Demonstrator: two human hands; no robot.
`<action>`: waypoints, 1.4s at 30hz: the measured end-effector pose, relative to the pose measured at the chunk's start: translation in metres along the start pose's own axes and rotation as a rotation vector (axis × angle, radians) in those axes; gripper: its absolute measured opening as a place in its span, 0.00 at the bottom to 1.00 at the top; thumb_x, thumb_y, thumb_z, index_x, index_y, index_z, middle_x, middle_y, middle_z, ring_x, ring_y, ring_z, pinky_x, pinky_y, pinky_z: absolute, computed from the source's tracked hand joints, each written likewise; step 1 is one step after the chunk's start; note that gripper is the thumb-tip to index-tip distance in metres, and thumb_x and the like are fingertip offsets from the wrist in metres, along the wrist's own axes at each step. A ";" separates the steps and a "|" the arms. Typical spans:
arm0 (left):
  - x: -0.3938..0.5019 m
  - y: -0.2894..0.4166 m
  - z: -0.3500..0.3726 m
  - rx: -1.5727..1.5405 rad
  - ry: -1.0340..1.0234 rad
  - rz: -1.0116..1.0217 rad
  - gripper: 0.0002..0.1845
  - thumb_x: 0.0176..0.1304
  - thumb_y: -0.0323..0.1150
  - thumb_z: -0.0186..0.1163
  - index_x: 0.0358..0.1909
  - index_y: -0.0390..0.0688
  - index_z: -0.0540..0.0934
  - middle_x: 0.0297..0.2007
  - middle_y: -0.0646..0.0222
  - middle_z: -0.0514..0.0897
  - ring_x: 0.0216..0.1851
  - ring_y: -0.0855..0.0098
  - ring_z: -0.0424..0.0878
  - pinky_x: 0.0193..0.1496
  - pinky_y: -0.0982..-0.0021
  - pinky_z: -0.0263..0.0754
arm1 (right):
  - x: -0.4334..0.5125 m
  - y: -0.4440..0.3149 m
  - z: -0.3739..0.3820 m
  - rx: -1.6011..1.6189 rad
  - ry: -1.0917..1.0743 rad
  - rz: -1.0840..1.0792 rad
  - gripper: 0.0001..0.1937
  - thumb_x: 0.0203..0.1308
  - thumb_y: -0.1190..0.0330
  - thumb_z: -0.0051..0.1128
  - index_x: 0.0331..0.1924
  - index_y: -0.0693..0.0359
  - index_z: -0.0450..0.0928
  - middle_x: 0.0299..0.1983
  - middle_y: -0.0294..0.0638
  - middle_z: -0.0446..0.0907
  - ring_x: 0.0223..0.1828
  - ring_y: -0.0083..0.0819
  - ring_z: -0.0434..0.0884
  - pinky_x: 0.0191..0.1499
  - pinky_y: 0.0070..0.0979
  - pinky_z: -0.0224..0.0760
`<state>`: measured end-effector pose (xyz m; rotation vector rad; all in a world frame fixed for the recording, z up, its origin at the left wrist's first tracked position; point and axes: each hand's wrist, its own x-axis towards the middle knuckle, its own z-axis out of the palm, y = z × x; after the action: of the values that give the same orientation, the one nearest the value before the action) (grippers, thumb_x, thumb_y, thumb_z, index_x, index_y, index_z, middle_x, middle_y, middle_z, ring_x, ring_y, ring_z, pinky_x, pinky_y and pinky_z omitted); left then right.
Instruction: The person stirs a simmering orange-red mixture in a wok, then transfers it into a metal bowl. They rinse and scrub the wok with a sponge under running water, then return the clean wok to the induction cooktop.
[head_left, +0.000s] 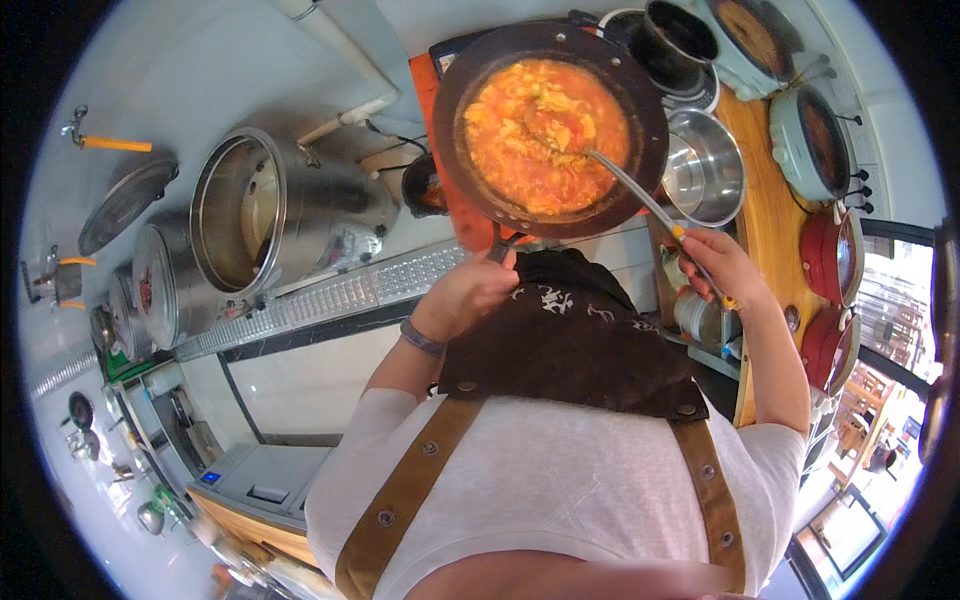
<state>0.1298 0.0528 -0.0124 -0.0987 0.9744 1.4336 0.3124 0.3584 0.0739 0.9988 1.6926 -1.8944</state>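
A dark wok (649, 124) sits ahead of me over an orange-red surface (469, 217). Inside it is a red and yellow stew of what looks like tomato and egg (547, 142). My left hand (476, 289) is closed around the wok's handle (501, 246) at its near side. In my right hand (720, 262) is the long metal handle of a ladle (637, 191), with yellow bands on it. The ladle's bowl is down in the stew, mostly covered. An empty-looking steel pot (709, 169) stands just right of the wok.
A tall open steel stockpot (330, 210) and further lidded pots (161, 285) stand at the left. Black pots (679, 37) are at the back right. Light-green electric pans (814, 142) and red pots (829, 247) line the wooden counter (757, 180) at the right.
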 end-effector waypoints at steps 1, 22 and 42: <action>0.000 0.001 0.001 -0.001 0.006 -0.016 0.06 0.59 0.29 0.59 0.34 0.39 0.72 0.15 0.81 0.65 0.13 0.88 0.57 0.15 0.84 0.48 | -0.004 0.001 0.000 0.015 0.005 0.002 0.14 0.70 0.64 0.40 0.49 0.65 0.72 0.21 0.31 0.68 0.14 0.17 0.65 0.17 0.14 0.57; 0.002 0.000 0.010 0.064 -0.015 -0.070 0.06 0.62 0.33 0.55 0.31 0.47 0.68 0.14 0.85 0.63 0.10 0.89 0.59 0.11 0.84 0.55 | -0.108 0.047 -0.043 0.353 0.287 -0.130 0.21 0.68 0.59 0.46 0.53 0.71 0.70 0.20 0.31 0.70 0.11 0.14 0.65 0.11 0.13 0.57; 0.006 -0.003 0.007 0.033 -0.028 -0.083 0.07 0.62 0.33 0.56 0.37 0.42 0.69 0.15 0.80 0.65 0.11 0.87 0.60 0.11 0.83 0.51 | -0.085 0.068 -0.062 -1.219 0.895 -0.342 0.13 0.65 0.68 0.48 0.50 0.65 0.74 0.22 0.44 0.73 0.17 0.30 0.74 0.22 0.28 0.67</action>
<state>0.1352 0.0613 -0.0129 -0.0935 0.9603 1.3391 0.4318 0.3931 0.0904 1.0217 2.9829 -0.1204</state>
